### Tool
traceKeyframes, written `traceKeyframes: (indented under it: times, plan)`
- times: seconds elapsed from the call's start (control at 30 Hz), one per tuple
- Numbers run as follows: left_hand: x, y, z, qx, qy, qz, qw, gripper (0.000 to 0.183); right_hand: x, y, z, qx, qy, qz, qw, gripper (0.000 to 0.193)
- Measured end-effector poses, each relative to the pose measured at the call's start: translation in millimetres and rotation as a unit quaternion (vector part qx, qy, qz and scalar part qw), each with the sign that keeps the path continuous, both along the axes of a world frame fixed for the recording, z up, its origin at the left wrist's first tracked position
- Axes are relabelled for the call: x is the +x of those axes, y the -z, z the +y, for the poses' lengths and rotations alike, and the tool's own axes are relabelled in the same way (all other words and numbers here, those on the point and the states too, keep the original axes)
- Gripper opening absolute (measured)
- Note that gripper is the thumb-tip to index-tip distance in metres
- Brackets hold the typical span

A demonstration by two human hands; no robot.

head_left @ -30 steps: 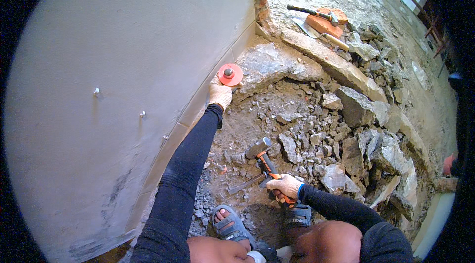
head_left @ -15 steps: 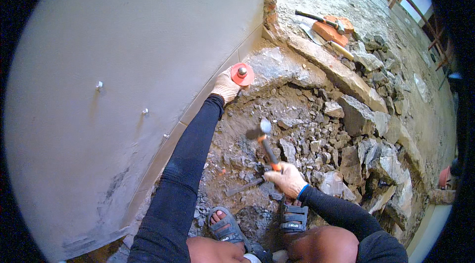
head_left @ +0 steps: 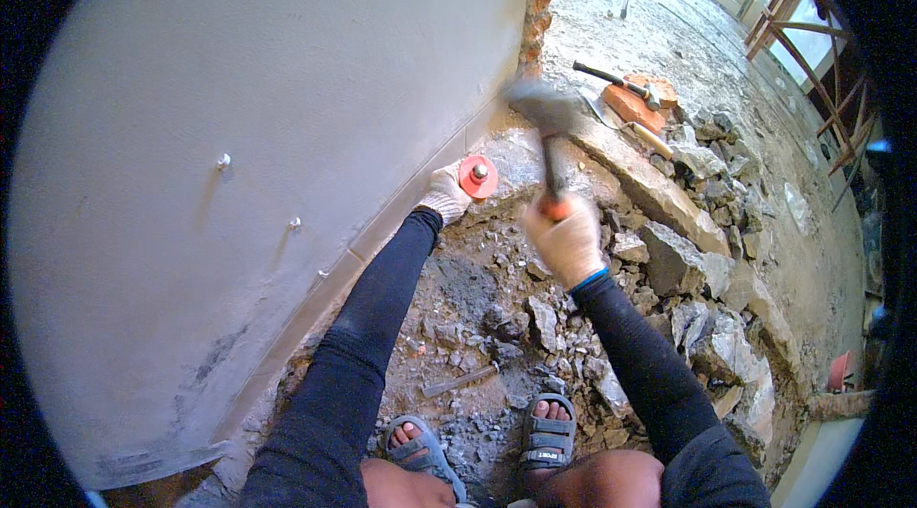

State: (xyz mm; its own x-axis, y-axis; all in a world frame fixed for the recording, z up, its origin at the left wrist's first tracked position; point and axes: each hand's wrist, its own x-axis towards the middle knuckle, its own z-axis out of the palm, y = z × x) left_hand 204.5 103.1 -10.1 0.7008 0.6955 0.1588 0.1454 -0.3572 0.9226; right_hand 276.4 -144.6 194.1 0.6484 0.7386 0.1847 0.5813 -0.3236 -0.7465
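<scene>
My gloved left hand (head_left: pixel 443 193) is wrapped round a chisel with a round red guard (head_left: pixel 468 185). The chisel's metal striking end faces up; its shaft and tip are hidden below the guard. It stands at the broken concrete edge (head_left: pixel 516 150), close to the wall's foot. In my gloved right hand (head_left: pixel 568 245) is a hammer (head_left: pixel 550 164) with a dark handle and an orange band. Its head, smeared by motion, is raised beyond and to the right of the chisel, apart from it.
A plastered wall (head_left: pixel 239 59) runs along the left. Broken rubble (head_left: pixel 673 250) covers the ground at right. Beyond it, a second hammer (head_left: pixel 607 76) rests on orange bricks (head_left: pixel 632 107) beside a trowel (head_left: pixel 652 138). A flat bar (head_left: pixel 461 381) lies before my sandalled feet.
My right hand has swung the hammer up and away from me, from low over the rubble. My left hand keeps the chisel near the same spot. The view has shifted slightly.
</scene>
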Motion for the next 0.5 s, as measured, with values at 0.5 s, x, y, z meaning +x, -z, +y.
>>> traceKeyframes:
  times: [0.5]
  plan:
    - [-8.6, -40.8, -15.2, 0.060, -0.018, 0.075, 0.995, 0.047, 16.9, -137.2, -8.5, 0.485, -0.047, 0.212, 0.847, 0.015]
